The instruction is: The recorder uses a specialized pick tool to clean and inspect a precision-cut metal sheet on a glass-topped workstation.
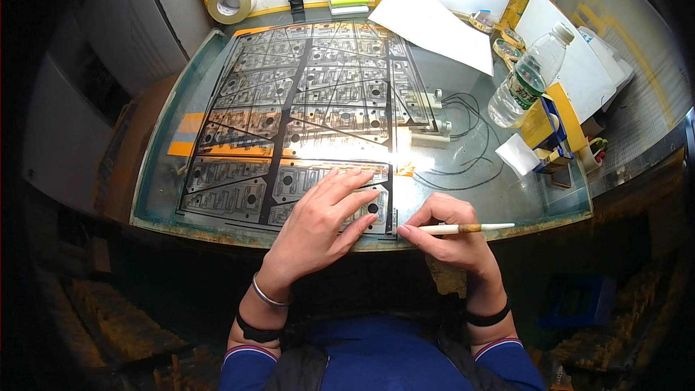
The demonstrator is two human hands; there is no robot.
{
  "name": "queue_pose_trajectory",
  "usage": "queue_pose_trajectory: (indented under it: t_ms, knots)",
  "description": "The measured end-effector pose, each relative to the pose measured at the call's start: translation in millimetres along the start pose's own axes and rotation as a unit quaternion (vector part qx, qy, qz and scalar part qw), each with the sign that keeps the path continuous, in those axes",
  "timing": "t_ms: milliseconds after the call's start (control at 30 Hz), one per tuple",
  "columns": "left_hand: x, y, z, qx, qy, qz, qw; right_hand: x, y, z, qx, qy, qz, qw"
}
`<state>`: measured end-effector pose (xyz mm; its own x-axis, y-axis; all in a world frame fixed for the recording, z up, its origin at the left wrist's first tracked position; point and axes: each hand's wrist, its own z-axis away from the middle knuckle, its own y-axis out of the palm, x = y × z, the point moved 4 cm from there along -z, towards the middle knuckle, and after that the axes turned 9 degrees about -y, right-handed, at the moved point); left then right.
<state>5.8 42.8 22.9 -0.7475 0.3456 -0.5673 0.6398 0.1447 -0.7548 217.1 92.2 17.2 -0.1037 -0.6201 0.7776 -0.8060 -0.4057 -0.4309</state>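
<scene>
A large clear film sheet printed with black circuit patterns [337,76] lies over the glass table top. My left hand [326,213] rests on the sheet's near right part, its fingers spread and nothing in it. Beside it, at the sheet's near right corner, my right hand [452,228] is closed round a slim pen-like tool [470,228] with a white shaft and a brown band. The tool lies nearly level, its tapered white end pointing right; the other end is hidden by my fingers. Light shines up through the glass under the sheet's middle, between orange strips [184,134].
On the right stand a clear plastic bottle [525,80] and a yellow-and-blue box [554,130], with a crumpled white tissue [517,154] near them. Black cables [470,127] loop beneath the glass. Along the back are a tape roll [232,1], a white paper sheet [438,25] and smaller tape rolls [507,47].
</scene>
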Motion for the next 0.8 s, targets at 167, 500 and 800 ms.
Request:
queue_pose_trajectory:
  t_ms: [167,500,800]
  knots:
    - [1.0,0.8,0.5,0.0,-0.001,-0.001,1.0,-4.6,-4.8,0.8,0.059,-0.021,-0.027,0.998]
    - [1.1,1.1,-0.2,0.0,0.001,0.003,1.0,-0.7,-1.9,-1.1,-0.031,-0.007,-0.002,0.999]
    - [-9.7,-8.9,1.0,-0.031,0.029,0.019,0.999,-0.2,-1.7,1.1,0.003,0.024,-0.061,0.998]
